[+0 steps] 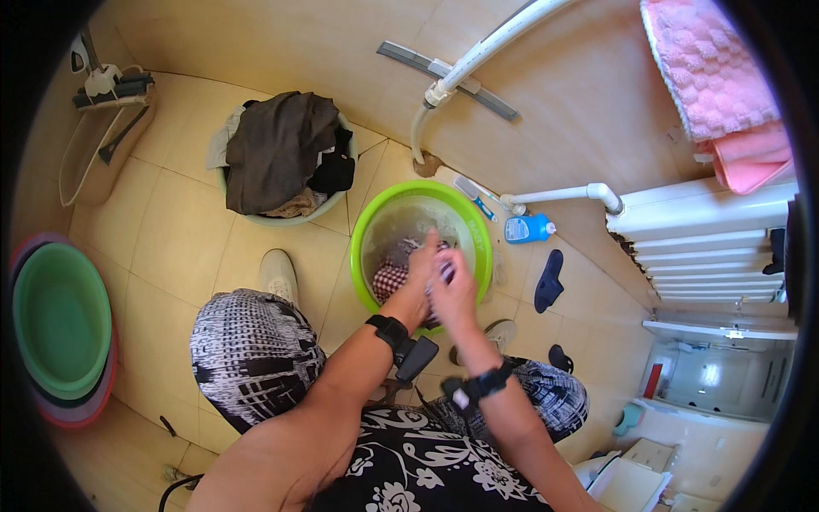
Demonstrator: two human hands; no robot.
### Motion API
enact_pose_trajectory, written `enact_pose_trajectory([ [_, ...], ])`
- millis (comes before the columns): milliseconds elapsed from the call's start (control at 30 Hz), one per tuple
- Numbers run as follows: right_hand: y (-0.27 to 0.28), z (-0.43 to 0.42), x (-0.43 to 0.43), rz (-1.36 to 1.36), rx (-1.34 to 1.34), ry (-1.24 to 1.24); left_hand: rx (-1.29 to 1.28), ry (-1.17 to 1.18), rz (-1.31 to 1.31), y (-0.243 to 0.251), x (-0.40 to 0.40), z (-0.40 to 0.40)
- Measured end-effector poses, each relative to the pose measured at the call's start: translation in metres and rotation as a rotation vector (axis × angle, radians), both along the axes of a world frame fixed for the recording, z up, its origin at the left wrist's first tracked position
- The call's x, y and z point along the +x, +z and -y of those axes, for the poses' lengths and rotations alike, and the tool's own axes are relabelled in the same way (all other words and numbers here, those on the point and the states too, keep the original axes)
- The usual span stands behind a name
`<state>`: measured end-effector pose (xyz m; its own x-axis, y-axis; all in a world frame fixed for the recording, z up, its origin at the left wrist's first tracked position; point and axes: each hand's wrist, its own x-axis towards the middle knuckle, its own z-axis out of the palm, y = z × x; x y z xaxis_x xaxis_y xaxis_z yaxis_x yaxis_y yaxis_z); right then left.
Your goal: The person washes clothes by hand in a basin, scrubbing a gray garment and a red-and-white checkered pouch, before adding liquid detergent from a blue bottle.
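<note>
A green-rimmed plastic basin [359, 281] stands on the tiled floor before me, with cloudy water and a checked dark-red and white cloth [389, 279] in it. Over the basin my left hand [422, 269] and my right hand [453, 288] come together, both slightly blurred. Part of the cloth is bunched between them, and my right hand's fingers are curled round it. The left hand's grip is partly hidden behind the cloth and the other hand. Both wrists wear black straps with small devices.
A pale basin [310, 219] heaped with dark clothes stands beyond to the left. Right of the green basin lie a scrubbing brush [476, 199], a blue detergent bottle [526, 228] and a dark slipper [549, 281]. Stacked basins [62, 320] stand far left; a white pipe [492, 48] runs down the wall.
</note>
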<state>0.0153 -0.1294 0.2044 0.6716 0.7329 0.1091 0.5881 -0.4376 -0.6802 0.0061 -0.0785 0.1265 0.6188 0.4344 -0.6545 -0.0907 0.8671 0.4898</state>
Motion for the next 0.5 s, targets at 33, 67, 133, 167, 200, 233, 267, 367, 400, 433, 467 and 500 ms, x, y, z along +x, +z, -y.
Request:
enact_pose_trajectory([
  [33, -0.002, 0.000, 0.025, 0.022, -0.076, -0.094, 0.056, -0.015, 0.012, 0.004, 0.004, 0.008],
  [67, -0.007, 0.003, 0.057, -0.016, -0.161, -0.226, -0.019, 0.037, -0.015, 0.018, 0.014, 0.025],
  [133, -0.004, 0.000, 0.065, -0.063, -0.249, -0.355, -0.035, 0.027, -0.055, 0.018, 0.019, 0.039],
  [167, -0.005, 0.002, 0.058, -0.019, -0.190, -0.315, -0.033, 0.027, -0.056, 0.013, 0.016, 0.038],
  [200, -0.006, 0.006, 0.054, 0.032, -0.136, -0.283, -0.123, 0.081, 0.046, 0.024, 0.012, 0.028],
  [233, -0.013, 0.014, 0.044, 0.048, 0.010, -0.139, -0.210, 0.141, 0.149, 0.030, 0.007, 0.014],
  [267, -0.007, 0.009, 0.017, 0.062, 0.009, -0.053, -0.028, 0.057, 0.013, 0.016, 0.001, -0.003],
  [367, -0.001, 0.005, 0.004, 0.036, 0.001, 0.007, -0.178, 0.057, 0.034, 0.004, -0.007, -0.006],
  [400, 0.000, 0.004, 0.016, 0.016, 0.009, -0.033, -0.232, 0.076, 0.098, 0.008, -0.002, 0.005],
  [433, -0.007, 0.011, 0.043, 0.028, 0.011, -0.050, -0.304, 0.127, 0.140, 0.040, 0.007, 0.021],
  [467, -0.018, 0.018, 0.073, 0.045, -0.056, -0.163, -0.256, 0.065, 0.114, 0.043, 0.009, 0.032],
  [500, -0.013, 0.014, 0.078, 0.054, -0.131, -0.274, -0.145, -0.018, -0.018, 0.043, 0.009, 0.034],
])
